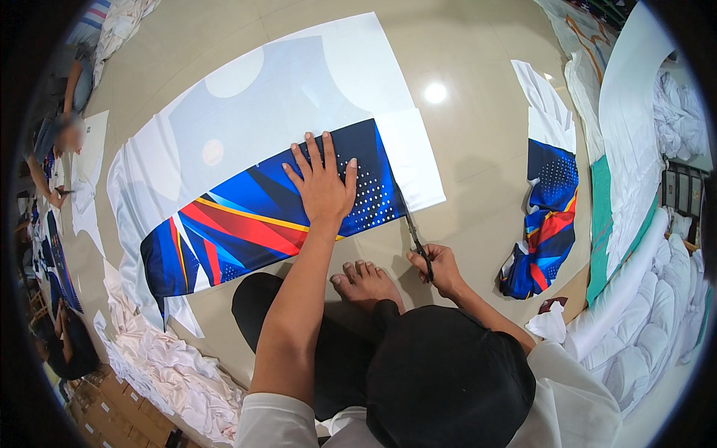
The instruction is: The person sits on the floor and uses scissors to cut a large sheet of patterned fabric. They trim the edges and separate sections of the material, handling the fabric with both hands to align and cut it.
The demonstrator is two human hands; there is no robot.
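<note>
My left hand (325, 185) lies flat with fingers spread on a printed fabric piece (261, 198) in blue, navy, red and yellow. My right hand (441, 270) grips a pair of dark scissors (416, 240). Their blades reach the right edge of the print, where it meets a white margin (414, 160). Beyond my left hand, the fabric's broad white part (246, 97) spreads over the floor, with pale shapes showing through it. How far apart the blades are, I cannot tell.
A bunched printed piece (549, 216) lies at right. Rolled white fabric (635, 313) lines the right side, crumpled pale cloth (175, 366) the lower left. My bare foot (366, 284) rests near the fabric's front edge. Other people (63, 134) work at far left, near cardboard boxes (112, 411).
</note>
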